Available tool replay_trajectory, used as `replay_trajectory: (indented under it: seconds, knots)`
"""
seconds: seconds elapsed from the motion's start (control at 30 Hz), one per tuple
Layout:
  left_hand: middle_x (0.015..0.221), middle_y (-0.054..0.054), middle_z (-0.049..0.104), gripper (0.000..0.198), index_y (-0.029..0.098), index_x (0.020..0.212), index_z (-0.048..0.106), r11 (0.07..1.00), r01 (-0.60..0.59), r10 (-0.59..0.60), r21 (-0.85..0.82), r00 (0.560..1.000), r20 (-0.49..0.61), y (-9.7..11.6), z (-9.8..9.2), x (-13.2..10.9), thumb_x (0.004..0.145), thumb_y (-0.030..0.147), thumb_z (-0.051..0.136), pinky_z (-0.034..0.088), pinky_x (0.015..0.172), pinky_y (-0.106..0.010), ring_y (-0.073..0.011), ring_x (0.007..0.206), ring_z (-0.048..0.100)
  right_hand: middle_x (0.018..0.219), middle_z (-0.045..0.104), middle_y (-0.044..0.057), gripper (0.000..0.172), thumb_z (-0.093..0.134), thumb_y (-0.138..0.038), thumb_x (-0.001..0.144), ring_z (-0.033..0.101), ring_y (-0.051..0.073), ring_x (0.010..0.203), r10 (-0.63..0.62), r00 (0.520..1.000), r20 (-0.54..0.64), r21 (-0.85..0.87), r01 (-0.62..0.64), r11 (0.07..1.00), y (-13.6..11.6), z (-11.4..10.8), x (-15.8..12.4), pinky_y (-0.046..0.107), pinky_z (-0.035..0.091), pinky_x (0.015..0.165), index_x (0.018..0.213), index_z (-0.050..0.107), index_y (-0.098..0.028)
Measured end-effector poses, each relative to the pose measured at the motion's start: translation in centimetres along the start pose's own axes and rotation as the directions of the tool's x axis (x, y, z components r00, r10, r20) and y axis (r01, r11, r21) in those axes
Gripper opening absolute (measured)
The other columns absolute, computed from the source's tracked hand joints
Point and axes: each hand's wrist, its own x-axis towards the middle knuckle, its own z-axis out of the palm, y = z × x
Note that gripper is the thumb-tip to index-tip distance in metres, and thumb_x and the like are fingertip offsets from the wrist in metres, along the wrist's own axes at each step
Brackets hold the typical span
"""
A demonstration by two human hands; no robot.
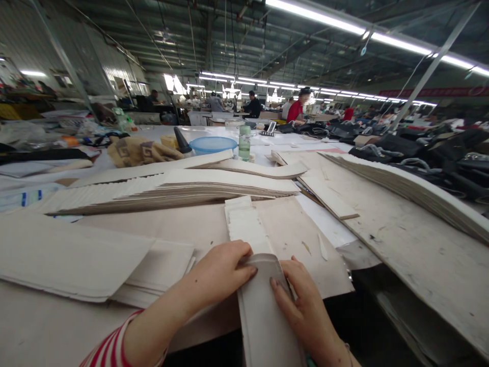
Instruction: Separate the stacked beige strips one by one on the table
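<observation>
A long pale grey-white strip [263,311] with a rounded far end lies lengthwise in front of me. My left hand [225,270] grips its upper left corner, thumb on top and fingers under the edge. On the right edge, my right hand [301,300] is closed the same way, its thumb pressed on the surface. Just beyond the rounded end, several overlapping white strips [246,221] lie in a narrow row on the brownish board [160,224]. The strip's near end runs out of the picture.
Fanned stacks of white strips [214,186] lie across the table. Larger pale sheets [69,255] are at left, and a long board [412,244] with another stack [420,188] at right. Behind stand a green bottle [244,143] and a blue basin [213,145]. People work farther back.
</observation>
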Motion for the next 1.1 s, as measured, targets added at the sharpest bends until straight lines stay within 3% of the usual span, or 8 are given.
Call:
replay_trajectory:
  seconds: [0.13, 0.2, 0.33, 0.43, 0.7, 1.1]
  knots:
    - [0.079, 0.001, 0.059, 0.007, 0.02, 0.075, 0.053, 1.0, -0.019, 0.019, 0.001, 0.999, -0.029, -0.2, 0.5, 0.0, 0.075, 0.025, 0.049, 0.038, 0.063, -0.025, -0.0164, 0.075, 0.054, 0.107, 0.054, 0.012, 0.032, 0.049, -0.025, 0.081, 0.05, 0.024, 0.102, -0.012, 0.981, -0.196, -0.131, -0.014, 0.991, 0.3, 0.3, -0.4, 0.043, 0.044, 0.086, 0.112, 0.045, -0.017]
    - [0.081, 0.0, 0.06, 0.008, 0.02, 0.078, 0.055, 0.999, -0.039, 0.04, 0.01, 0.998, -0.054, -0.3, 0.7, 0.0, 0.074, 0.024, 0.05, 0.039, 0.07, -0.028, -0.0179, 0.08, 0.054, 0.106, 0.056, 0.012, 0.037, 0.049, -0.022, 0.081, 0.051, 0.024, 0.102, -0.118, 0.963, -0.242, -0.225, 0.062, 0.972, 0.3, 0.2, -0.6, 0.043, 0.044, 0.086, 0.118, 0.043, -0.017]
    - [0.096, -0.003, 0.06, 0.028, 0.021, 0.097, 0.057, 0.995, -0.093, 0.092, -0.035, 0.995, -0.031, -0.2, 0.8, 0.3, 0.071, 0.016, 0.047, 0.038, 0.084, -0.033, -0.0196, 0.094, 0.052, 0.095, 0.063, 0.005, 0.028, 0.044, -0.013, 0.083, 0.057, 0.018, 0.089, -0.313, 0.948, -0.054, -0.257, 0.29, 0.922, -0.3, -0.2, -0.6, 0.037, 0.046, 0.085, 0.107, 0.055, -0.022]
    - [0.102, -0.004, 0.059, 0.039, 0.02, 0.105, 0.056, 0.987, -0.144, 0.145, -0.078, 0.989, 0.01, 0.1, 0.8, 1.0, 0.068, 0.011, 0.045, 0.038, 0.088, -0.032, -0.0192, 0.098, 0.051, 0.096, 0.063, 0.006, 0.024, 0.046, -0.017, 0.084, 0.057, 0.019, 0.09, -0.292, 0.956, -0.03, -0.284, 0.272, 0.92, -0.7, -0.4, -0.5, 0.04, 0.045, 0.087, 0.104, 0.057, -0.02]
    - [0.096, -0.004, 0.056, 0.034, 0.019, 0.1, 0.058, 0.985, -0.166, 0.165, -0.047, 0.986, -0.031, 1.3, 1.8, 2.3, 0.07, 0.009, 0.045, 0.04, 0.087, -0.03, -0.0182, 0.095, 0.05, 0.094, 0.063, 0.006, 0.023, 0.047, -0.012, 0.082, 0.056, 0.019, 0.088, -0.289, 0.955, -0.066, -0.251, 0.264, 0.931, -1.1, -0.6, -0.3, 0.038, 0.046, 0.083, 0.102, 0.058, -0.019]
    - [0.089, -0.005, 0.053, 0.022, 0.017, 0.091, 0.056, 0.938, -0.274, 0.278, 0.211, 0.961, 0.01, 2.0, 2.4, 1.6, 0.079, 0.008, 0.04, 0.041, 0.078, -0.032, -0.0195, 0.085, 0.047, 0.096, 0.062, 0.005, 0.024, 0.047, -0.012, 0.083, 0.053, 0.019, 0.091, -0.257, 0.965, -0.043, -0.212, 0.243, 0.947, -0.9, -0.6, -0.5, 0.039, 0.042, 0.086, 0.104, 0.056, -0.019]
